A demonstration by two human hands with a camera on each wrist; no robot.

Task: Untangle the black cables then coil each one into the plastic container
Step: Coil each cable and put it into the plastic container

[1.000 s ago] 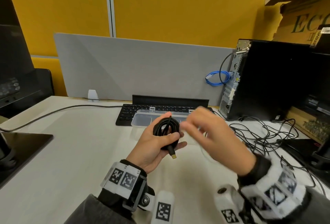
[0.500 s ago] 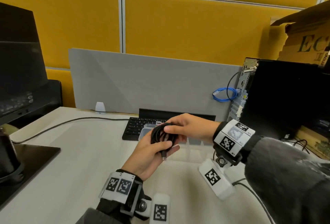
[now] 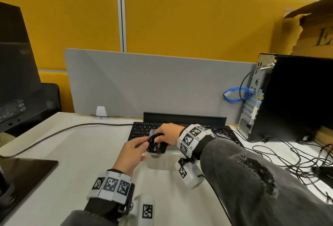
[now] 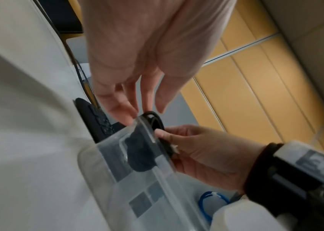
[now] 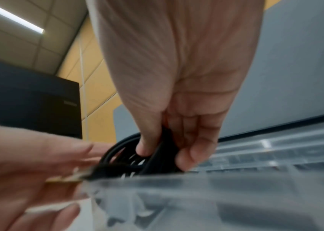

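A black cable wound into a small coil (image 3: 156, 144) hangs at the near-left corner of the clear plastic container (image 3: 162, 161), partly below its rim. My right hand (image 3: 159, 138) reaches in from the right and grips the coil (image 5: 129, 157), thumb through the loops and fingers curled behind. My left hand (image 3: 144, 145) lies just left of the coil with its fingers straight, the tips touching the coil and the rim (image 4: 145, 125). Through the container wall (image 4: 137, 187) the coil's lower part shows as a dark blur. A loose tangle of black cables (image 3: 297, 159) lies on the desk to the right.
A black keyboard (image 3: 139, 132) sits right behind the container. A computer tower (image 3: 297, 96) with a blue cable loop (image 3: 236, 94) stands at the right. A monitor base (image 3: 23, 171) and a grey cable (image 3: 63, 132) lie to the left, and a grey divider panel (image 3: 153, 81) closes the back.
The coil passed from my left palm into my right hand's grip and moved forward and down to the container's corner. My left hand let go and straightened its fingers.
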